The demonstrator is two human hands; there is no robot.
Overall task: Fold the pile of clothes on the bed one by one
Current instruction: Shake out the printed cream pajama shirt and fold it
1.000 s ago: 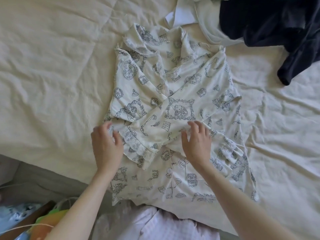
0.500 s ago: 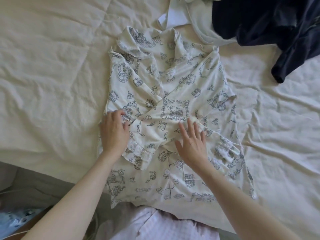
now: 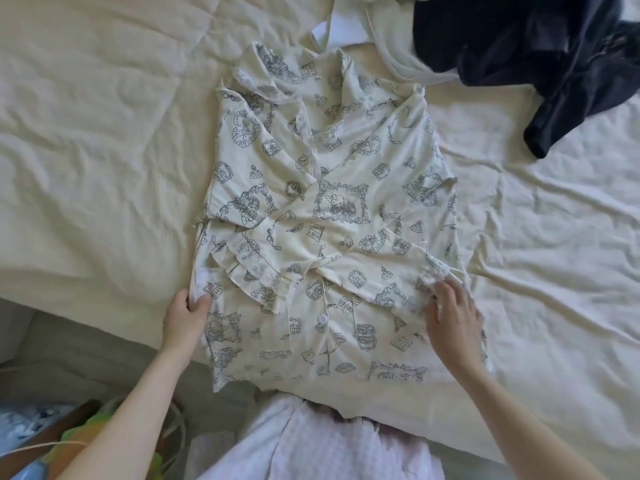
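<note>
- Fingers of left hand (image 3: 185,315) pinching left side edge of printed shirt (image 3: 325,216).
- Fingers of right hand (image 3: 452,318) curled on its right lace cuff; grip unclear.
- Shirt flat on bed (image 3: 86,133), sleeves crossed.

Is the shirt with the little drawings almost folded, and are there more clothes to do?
Partly. The printed shirt lies flat with both sleeves crossed over its front. The left hand pinches its left edge and the right hand grips the right sleeve cuff; the bottom half isn't folded up. The dark garment and white garment wait unfolded.
</note>
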